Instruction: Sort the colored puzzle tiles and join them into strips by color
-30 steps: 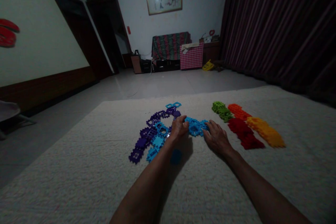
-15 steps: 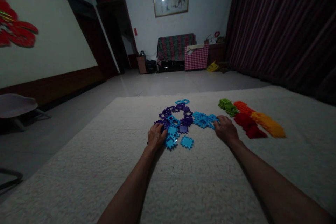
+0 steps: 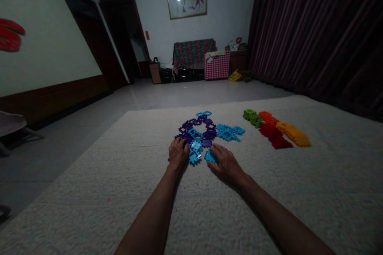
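left hand (image 3: 178,153) palm-down, right hand (image 3: 226,163) curled at blue tile (image 3: 210,156)

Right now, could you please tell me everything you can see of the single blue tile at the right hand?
The blue tile is a small, bright piece that looks like plastic, with a toothed outline where it shows. The right hand partly covers it, fingers and thumb at its edges; whether they grip it is unclear. It is low over or on the pale blanket, apart from the blue pieces to its left.
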The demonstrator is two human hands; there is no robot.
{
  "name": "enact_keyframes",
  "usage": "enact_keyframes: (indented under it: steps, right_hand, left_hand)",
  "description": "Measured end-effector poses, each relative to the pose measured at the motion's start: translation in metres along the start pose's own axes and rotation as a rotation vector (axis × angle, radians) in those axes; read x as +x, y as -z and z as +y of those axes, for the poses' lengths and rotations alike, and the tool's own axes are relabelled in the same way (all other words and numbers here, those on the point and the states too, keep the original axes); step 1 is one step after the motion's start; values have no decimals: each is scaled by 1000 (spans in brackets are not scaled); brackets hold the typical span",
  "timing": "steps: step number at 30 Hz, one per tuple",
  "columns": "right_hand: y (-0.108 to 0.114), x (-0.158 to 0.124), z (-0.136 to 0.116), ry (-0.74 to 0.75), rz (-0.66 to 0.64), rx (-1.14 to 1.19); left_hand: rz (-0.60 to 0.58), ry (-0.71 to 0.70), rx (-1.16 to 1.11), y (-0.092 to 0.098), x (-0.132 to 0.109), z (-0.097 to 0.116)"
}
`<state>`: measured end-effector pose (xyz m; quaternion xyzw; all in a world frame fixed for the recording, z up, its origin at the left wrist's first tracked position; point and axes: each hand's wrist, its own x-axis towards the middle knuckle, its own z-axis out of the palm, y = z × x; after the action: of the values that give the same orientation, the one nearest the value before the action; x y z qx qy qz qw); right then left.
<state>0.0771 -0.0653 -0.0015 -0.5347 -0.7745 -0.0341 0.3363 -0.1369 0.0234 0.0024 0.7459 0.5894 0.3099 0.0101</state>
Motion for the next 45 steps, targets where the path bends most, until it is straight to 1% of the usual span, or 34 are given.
enact_keyframes:
  steps: [3,7,12,19,27,31,34,39,45]
  right_hand:
    - [1,5,-4,-61,-45,-35]
    - [3,11,1,-28,-70,-25]
    - [1,12,6,6,-67,-22]
    - [4,12,6,3,-60,14]
    - [4,11,8,16,-21,109]
    - [2,13,8,39,-33,127]
    - [1,14,8,38,-36,142]
    - [0,10,13,33,-6,194]
    - [4,2,17,32,2,227]
  left_hand:
    - [1,-4,1,-2,2,1]
    - [-29,-1,3,-2,4,3]
    - [-24,7,-5,-1,5,3]
    - [4,-23,-13,-4,2,2]
    - [-21,-7,-4,-10,4,-2]
    - [-16,-3,20,-12,6,-1]
    - [-18,-10,23,-11,7,0]
    - [-41,7,38,-9,8,3]
    - [-56,26,46,-7,6,6]
